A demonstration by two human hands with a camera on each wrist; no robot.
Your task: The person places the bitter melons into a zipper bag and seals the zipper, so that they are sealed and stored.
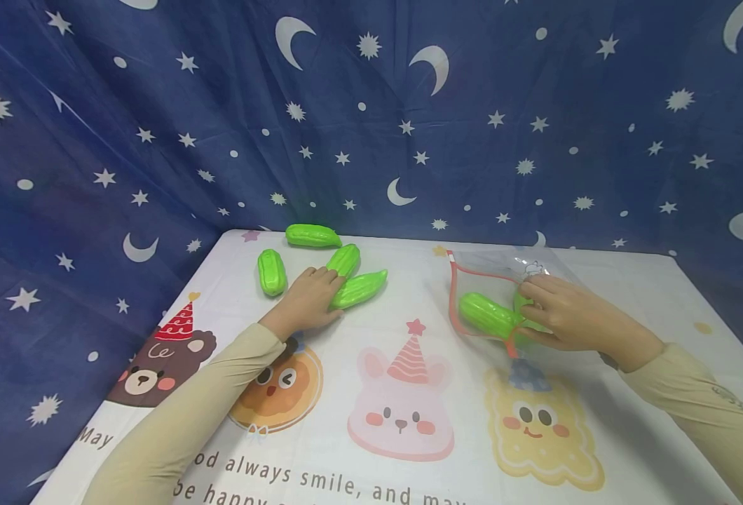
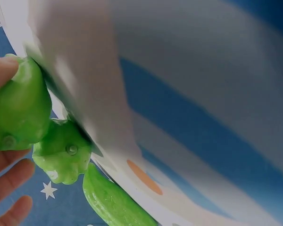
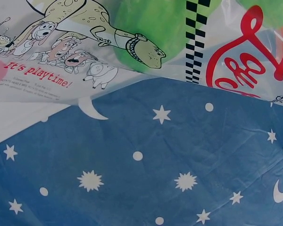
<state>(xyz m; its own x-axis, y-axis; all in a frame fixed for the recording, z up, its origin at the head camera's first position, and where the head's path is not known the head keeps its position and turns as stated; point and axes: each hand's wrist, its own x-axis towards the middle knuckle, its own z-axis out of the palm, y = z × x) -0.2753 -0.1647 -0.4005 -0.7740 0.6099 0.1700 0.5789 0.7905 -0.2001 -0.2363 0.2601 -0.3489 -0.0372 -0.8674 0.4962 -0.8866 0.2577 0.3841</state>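
Note:
My left hand (image 1: 308, 298) reaches over a group of light green, ribbed toy cucumbers. It grips one toy cucumber (image 1: 360, 289) with a pointed end; in the left wrist view the thumb presses on this toy cucumber (image 2: 23, 106) and the other fingers lie below it. Just beyond is a second toy cucumber (image 1: 345, 260), close to the fingertips. On the right, my right hand (image 1: 561, 312) holds a clear plastic bag (image 1: 481, 275) with a red-edged mouth facing left. Inside it lies a toy cucumber (image 1: 488, 314), and more green shows partly hidden under the fingers.
Two more toy cucumbers lie further off, one at the back (image 1: 312, 236) and one at the left (image 1: 272, 272). A white cloth printed with cartoon figures covers the table (image 1: 403, 414). Behind and to the left hangs a blue curtain (image 1: 371, 126) with moons and stars.

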